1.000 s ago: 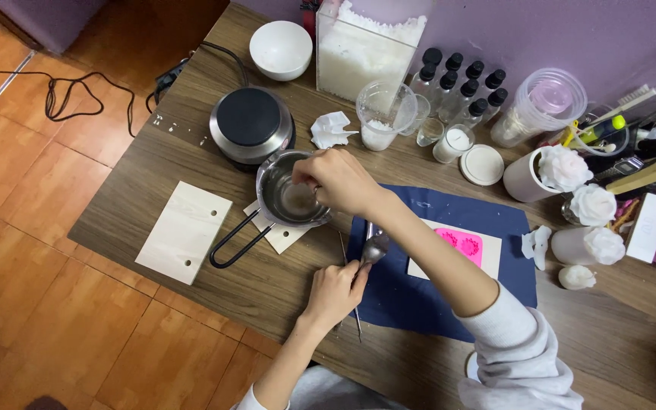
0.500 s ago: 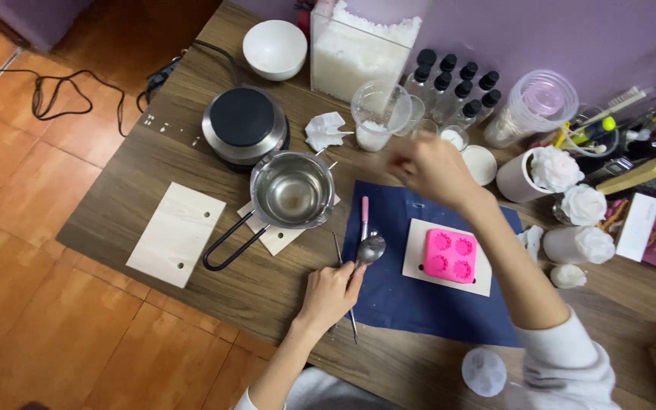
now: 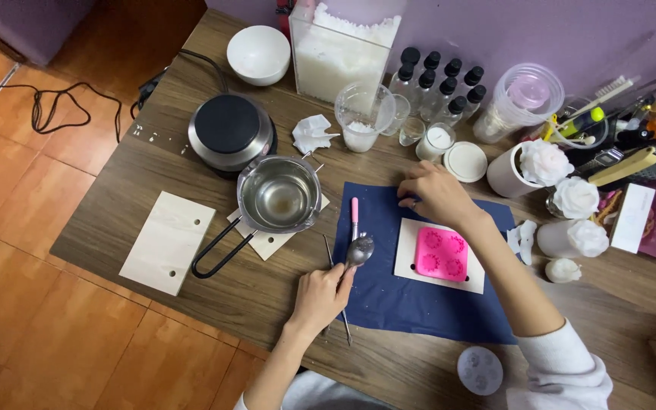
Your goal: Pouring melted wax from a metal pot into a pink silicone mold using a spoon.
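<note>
Head view, looking down on a wooden table point(image 3: 214, 304). Left hand point(image 3: 320, 292) rests palm-down at the near edge of a dark blue mat point(image 3: 419, 304), fingers loosely curled, fingertips touching the bowl of a metal spoon point(image 3: 360, 247) with a pink handle; whether it actually grips the spoon cannot be told. A thin metal pick point(image 3: 339, 304) lies partly under that hand. Right hand point(image 3: 436, 193) sits at about 1 o'clock from the left one, at the far edge of the mat, fingers bent and drawn together with the tips down on the mat; anything pinched between them is too small to make out. Just at 5 o'clock of the right hand: pink silicone mould point(image 3: 440, 254) with flower cavities, lying on a pale board point(image 3: 408, 254) on the mat. At 10 o'clock from the left hand: small steel pot point(image 3: 279, 193) with a black loop handle, clear liquid inside, standing on a light wooden coaster point(image 3: 267, 241). Beyond it, a round hot plate point(image 3: 229, 130). Far side of the table, 12 o'clock: clear container of white wax flakes point(image 3: 339, 53) and a plastic cup point(image 3: 364, 114) with flakes at the bottom. White flower candles point(image 3: 571, 197) stand at 3 o'clock.
</note>
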